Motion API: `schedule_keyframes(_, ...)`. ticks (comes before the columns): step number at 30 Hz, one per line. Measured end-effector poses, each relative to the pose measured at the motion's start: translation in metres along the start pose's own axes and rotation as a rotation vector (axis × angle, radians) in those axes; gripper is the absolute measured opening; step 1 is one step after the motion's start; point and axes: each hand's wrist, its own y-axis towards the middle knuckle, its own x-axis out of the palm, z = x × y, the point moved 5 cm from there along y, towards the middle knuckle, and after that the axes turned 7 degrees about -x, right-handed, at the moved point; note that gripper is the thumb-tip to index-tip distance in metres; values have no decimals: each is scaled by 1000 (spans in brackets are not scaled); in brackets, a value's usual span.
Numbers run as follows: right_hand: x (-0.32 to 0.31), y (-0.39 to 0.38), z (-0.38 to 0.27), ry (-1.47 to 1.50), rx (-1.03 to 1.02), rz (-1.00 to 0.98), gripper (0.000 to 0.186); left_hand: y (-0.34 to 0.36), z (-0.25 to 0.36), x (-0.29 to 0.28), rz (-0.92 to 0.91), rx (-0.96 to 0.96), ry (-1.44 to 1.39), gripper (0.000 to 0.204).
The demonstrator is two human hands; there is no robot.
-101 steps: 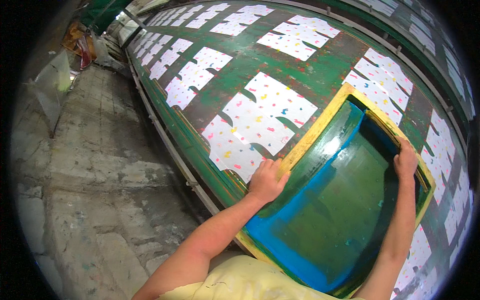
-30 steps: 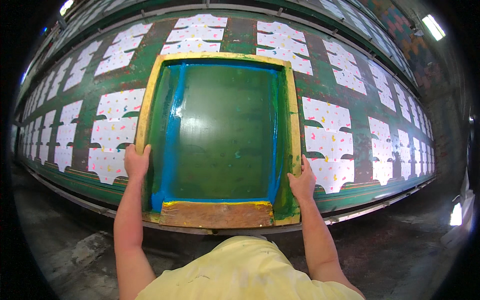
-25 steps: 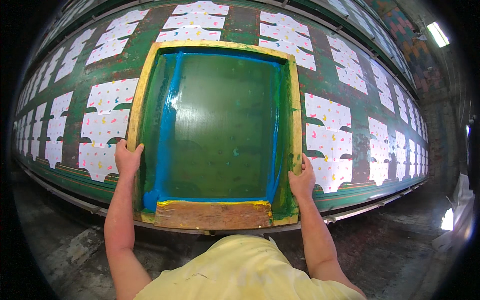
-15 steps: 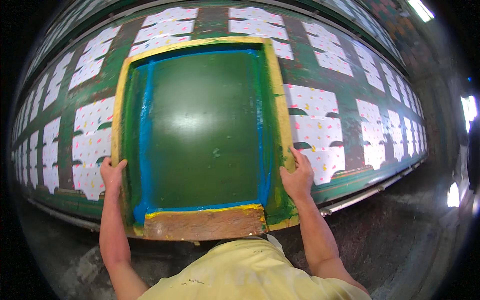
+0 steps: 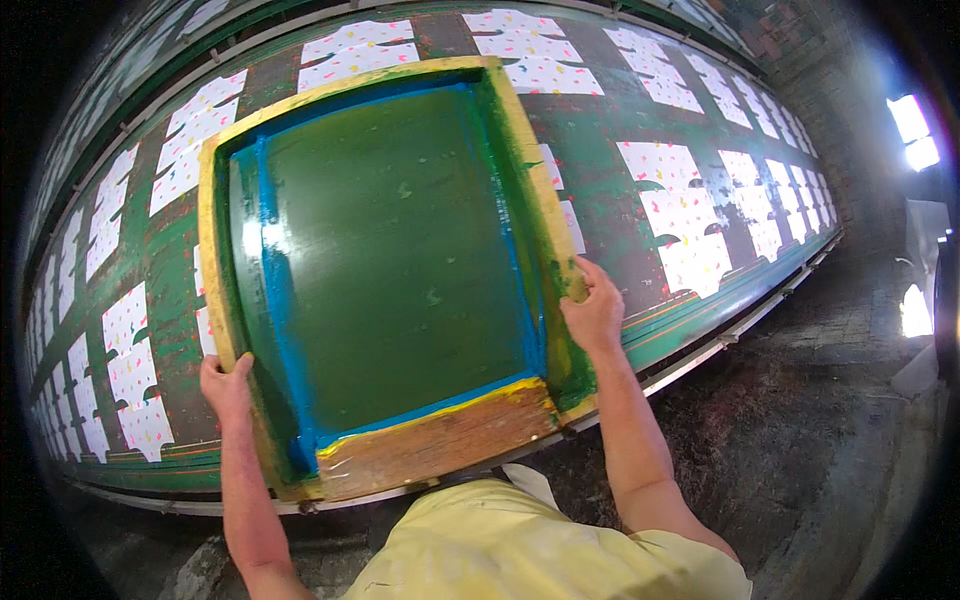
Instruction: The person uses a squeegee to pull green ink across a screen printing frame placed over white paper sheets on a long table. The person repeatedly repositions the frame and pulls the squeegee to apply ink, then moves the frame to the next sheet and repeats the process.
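Spanning the near half of the table, a rectangular screen [image 5: 390,260] shows a smooth green sheet stretched inside a yellow-edged wooden frame [image 5: 340,90]. Its near end reaches the table's edge, in front of the wearer's body; whether its underside touches the table cannot be told from this view. The frame appears stiff and moderately heavy, and broad enough to call for two hands; the sheet is probably thin, taut and easily marked by pressure. Glossy blue bands [image 5: 275,300] border the sheet and may be slick, so the outer wooden rails offer the surest hold. A brown board [image 5: 440,440] with a yellow upper edge crosses the near end and likely adds weight there. The hands are well apart, each clamped on an opposite side rail: the left hand [image 5: 228,385] grips low on its rail, thumb over the wood, and the right hand [image 5: 592,305] grips somewhat farther up. Beyond the frame, the green and dark-brown table [image 5: 590,128] bears rows of white cut pieces [image 5: 680,215] with small coloured prints; some are partly covered by the screen. A dark floor [image 5: 720,450] lies below the table's near edge.
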Motion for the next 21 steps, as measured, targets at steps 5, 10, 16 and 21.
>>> schedule_keyframes(5,-56,30,89,-14,109,0,72,-72,43,81,8,-68,7,45)
schedule_keyframes(10,-87,50,147,4,138,-1,72,-121,86,124,43,7,80,43)
schedule_keyframes(16,-97,60,184,64,162,-8,76,-143,114,145,48,-20,30,34)
schedule_keyframes(21,-102,64,191,19,81,6,76,-148,117,149,50,-23,74,35)
